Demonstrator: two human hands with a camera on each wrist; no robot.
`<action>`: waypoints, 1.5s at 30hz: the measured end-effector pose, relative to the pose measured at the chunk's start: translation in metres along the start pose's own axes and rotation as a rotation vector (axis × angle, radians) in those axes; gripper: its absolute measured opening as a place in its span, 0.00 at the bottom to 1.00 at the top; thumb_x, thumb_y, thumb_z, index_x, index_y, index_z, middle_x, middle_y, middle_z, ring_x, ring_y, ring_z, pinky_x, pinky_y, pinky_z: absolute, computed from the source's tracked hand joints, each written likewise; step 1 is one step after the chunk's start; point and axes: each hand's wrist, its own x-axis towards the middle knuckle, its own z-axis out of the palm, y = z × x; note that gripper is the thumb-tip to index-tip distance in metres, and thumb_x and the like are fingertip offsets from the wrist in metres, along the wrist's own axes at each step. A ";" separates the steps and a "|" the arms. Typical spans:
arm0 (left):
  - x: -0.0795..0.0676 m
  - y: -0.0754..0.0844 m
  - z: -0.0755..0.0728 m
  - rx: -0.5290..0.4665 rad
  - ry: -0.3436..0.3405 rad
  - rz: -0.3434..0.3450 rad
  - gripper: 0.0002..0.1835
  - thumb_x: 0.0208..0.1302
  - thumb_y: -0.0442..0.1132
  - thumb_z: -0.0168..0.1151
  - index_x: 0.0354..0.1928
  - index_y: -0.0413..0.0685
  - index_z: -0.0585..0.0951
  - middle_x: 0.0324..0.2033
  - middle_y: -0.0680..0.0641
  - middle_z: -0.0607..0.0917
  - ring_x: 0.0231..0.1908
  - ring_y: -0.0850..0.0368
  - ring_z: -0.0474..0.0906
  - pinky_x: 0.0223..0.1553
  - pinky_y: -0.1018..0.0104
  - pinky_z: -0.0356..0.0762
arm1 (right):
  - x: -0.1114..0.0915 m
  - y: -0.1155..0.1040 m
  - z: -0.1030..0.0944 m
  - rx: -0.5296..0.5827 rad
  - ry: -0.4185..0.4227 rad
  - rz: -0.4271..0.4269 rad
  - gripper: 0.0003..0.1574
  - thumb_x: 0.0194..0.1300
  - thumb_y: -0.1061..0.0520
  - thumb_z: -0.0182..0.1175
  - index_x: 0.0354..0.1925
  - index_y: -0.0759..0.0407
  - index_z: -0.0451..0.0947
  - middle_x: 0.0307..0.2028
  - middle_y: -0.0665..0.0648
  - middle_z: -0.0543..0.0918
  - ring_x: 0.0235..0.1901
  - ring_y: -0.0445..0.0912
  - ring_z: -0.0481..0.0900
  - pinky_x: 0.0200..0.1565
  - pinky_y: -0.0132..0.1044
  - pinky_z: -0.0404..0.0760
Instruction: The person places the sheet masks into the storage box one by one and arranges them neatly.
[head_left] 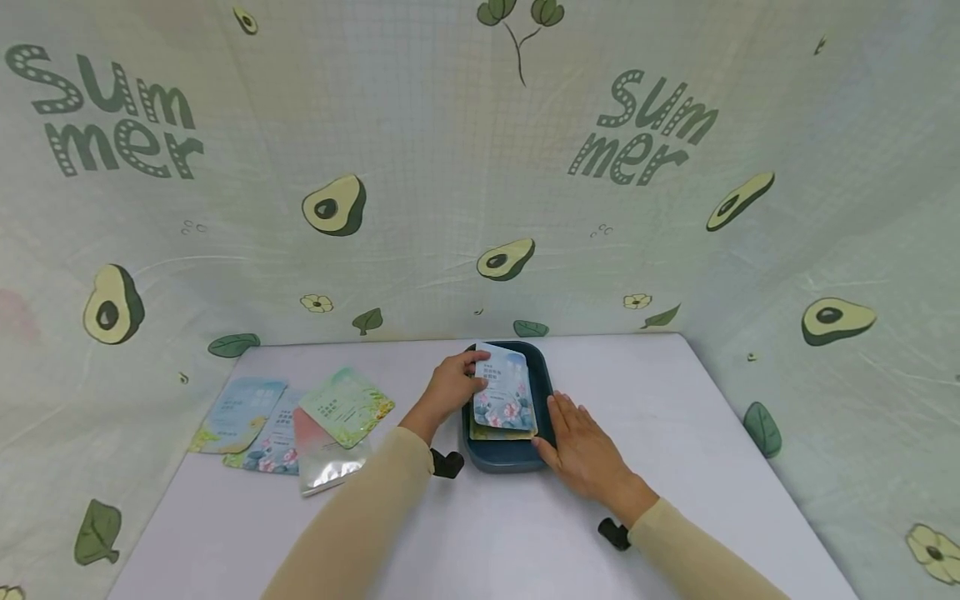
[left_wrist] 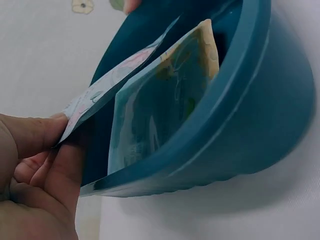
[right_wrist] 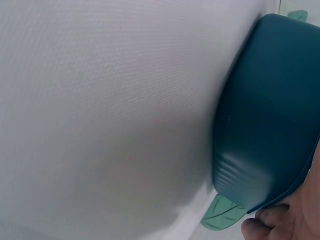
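A dark teal plastic basin (head_left: pixel 506 458) stands near the table's far edge. My left hand (head_left: pixel 448 385) pinches a blue-white floral sachet (head_left: pixel 504 392) by its left edge, thumb on top and fingers beneath. That sachet is tilted over the basin's inside. Under it, another sachet (left_wrist: pixel 162 105) with a yellowish end lies in the basin. My right hand (head_left: pixel 585 446) rests against the basin's right rim with its fingers straight. From the right wrist, the basin's outer wall (right_wrist: pixel 270 105) fills the right side, with some fingers at the rim.
To the left on the white table (head_left: pixel 675 517) lie several sachets: a light blue one (head_left: pixel 243 412), a floral one (head_left: pixel 276 442), a green one (head_left: pixel 347 407) and a silver-and-pink one (head_left: pixel 330 467), partly overlapping. A patterned cloth (head_left: pixel 420 167) hangs behind the table.
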 end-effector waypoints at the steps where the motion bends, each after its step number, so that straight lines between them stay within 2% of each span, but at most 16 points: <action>1: 0.000 0.000 0.001 0.011 0.001 0.000 0.27 0.70 0.32 0.69 0.69 0.59 0.81 0.50 0.46 0.79 0.50 0.50 0.73 0.46 0.61 0.77 | 0.000 0.000 0.000 0.003 0.002 -0.001 0.53 0.82 0.33 0.48 0.80 0.72 0.53 0.81 0.70 0.57 0.81 0.61 0.57 0.78 0.58 0.61; 6: 0.002 -0.001 0.003 0.060 -0.007 -0.010 0.27 0.69 0.32 0.69 0.69 0.56 0.81 0.42 0.46 0.77 0.41 0.52 0.73 0.38 0.64 0.73 | 0.000 -0.002 0.000 0.006 -0.002 0.000 0.53 0.82 0.33 0.47 0.81 0.73 0.52 0.81 0.70 0.57 0.81 0.61 0.57 0.78 0.59 0.60; 8: 0.002 0.000 0.003 0.079 -0.018 -0.018 0.27 0.69 0.32 0.68 0.69 0.55 0.81 0.43 0.45 0.78 0.41 0.51 0.74 0.38 0.63 0.74 | 0.001 -0.002 0.000 0.005 -0.008 0.003 0.53 0.82 0.33 0.47 0.81 0.72 0.52 0.81 0.70 0.57 0.81 0.61 0.57 0.78 0.59 0.60; 12: 0.002 0.001 0.002 0.145 -0.034 -0.027 0.27 0.71 0.33 0.67 0.70 0.55 0.80 0.47 0.43 0.81 0.44 0.50 0.77 0.43 0.59 0.79 | 0.001 -0.003 -0.001 0.007 -0.013 0.006 0.53 0.82 0.32 0.46 0.81 0.72 0.52 0.81 0.70 0.57 0.81 0.61 0.57 0.78 0.58 0.60; 15: 0.002 0.004 0.002 0.192 -0.042 -0.038 0.26 0.72 0.33 0.65 0.70 0.54 0.80 0.53 0.42 0.84 0.49 0.49 0.79 0.52 0.54 0.82 | 0.000 -0.004 -0.002 0.010 -0.005 0.004 0.53 0.82 0.33 0.46 0.81 0.73 0.52 0.81 0.70 0.57 0.81 0.61 0.57 0.78 0.58 0.60; 18: 0.000 0.008 0.003 0.218 -0.038 -0.053 0.25 0.73 0.33 0.63 0.70 0.52 0.79 0.60 0.40 0.84 0.55 0.49 0.80 0.60 0.50 0.81 | -0.001 -0.003 -0.001 0.013 -0.001 0.003 0.53 0.82 0.33 0.46 0.80 0.73 0.52 0.81 0.70 0.57 0.81 0.61 0.57 0.78 0.59 0.60; 21: -0.002 0.014 0.004 0.236 -0.020 -0.068 0.24 0.74 0.33 0.61 0.70 0.50 0.79 0.65 0.38 0.82 0.60 0.48 0.80 0.63 0.48 0.80 | -0.001 -0.002 0.001 0.014 -0.003 0.007 0.53 0.82 0.32 0.46 0.81 0.72 0.52 0.81 0.70 0.57 0.81 0.61 0.57 0.78 0.59 0.60; 26: -0.007 0.022 0.004 0.263 0.004 -0.097 0.24 0.75 0.31 0.57 0.70 0.49 0.79 0.67 0.39 0.81 0.56 0.49 0.80 0.56 0.52 0.83 | -0.001 -0.001 0.002 0.017 -0.007 0.013 0.53 0.82 0.33 0.46 0.81 0.72 0.52 0.81 0.70 0.57 0.81 0.61 0.57 0.78 0.59 0.59; 29: -0.010 0.026 0.001 0.291 0.025 -0.081 0.24 0.76 0.30 0.54 0.71 0.50 0.79 0.66 0.40 0.82 0.52 0.48 0.80 0.49 0.55 0.82 | -0.001 0.000 0.002 0.019 0.000 0.009 0.52 0.82 0.33 0.46 0.80 0.72 0.52 0.81 0.70 0.57 0.81 0.62 0.57 0.78 0.59 0.60; 34: -0.015 0.030 -0.012 0.348 0.138 -0.023 0.24 0.75 0.31 0.52 0.70 0.49 0.79 0.64 0.40 0.84 0.48 0.46 0.84 0.45 0.53 0.84 | -0.001 0.000 0.002 0.018 0.016 0.000 0.51 0.83 0.34 0.47 0.80 0.73 0.53 0.80 0.71 0.58 0.81 0.62 0.57 0.78 0.59 0.60; 36: -0.018 0.027 -0.021 0.371 0.191 -0.019 0.23 0.77 0.33 0.52 0.70 0.49 0.79 0.65 0.40 0.83 0.50 0.46 0.85 0.46 0.51 0.85 | -0.001 0.000 0.002 0.014 0.018 0.000 0.51 0.83 0.34 0.47 0.80 0.73 0.53 0.80 0.70 0.58 0.81 0.61 0.57 0.78 0.59 0.60; 39: -0.023 0.014 -0.037 0.421 0.233 -0.023 0.23 0.79 0.37 0.50 0.71 0.47 0.78 0.64 0.39 0.84 0.51 0.42 0.86 0.49 0.47 0.85 | -0.001 0.000 0.002 0.008 0.021 0.001 0.51 0.83 0.34 0.47 0.80 0.73 0.54 0.80 0.70 0.58 0.81 0.61 0.58 0.78 0.58 0.60; 42: -0.031 -0.008 -0.056 0.481 0.246 -0.025 0.24 0.80 0.38 0.49 0.72 0.43 0.76 0.62 0.36 0.85 0.55 0.37 0.85 0.53 0.43 0.83 | -0.001 -0.001 0.002 0.005 0.020 0.002 0.51 0.83 0.34 0.47 0.80 0.73 0.54 0.80 0.70 0.58 0.81 0.61 0.58 0.78 0.58 0.61; 45: -0.040 -0.035 -0.075 0.529 0.242 -0.036 0.26 0.80 0.39 0.50 0.73 0.35 0.72 0.64 0.31 0.82 0.64 0.29 0.78 0.62 0.38 0.78 | -0.001 0.000 0.002 0.009 0.020 0.005 0.52 0.83 0.34 0.47 0.80 0.73 0.53 0.80 0.71 0.58 0.81 0.61 0.57 0.78 0.59 0.60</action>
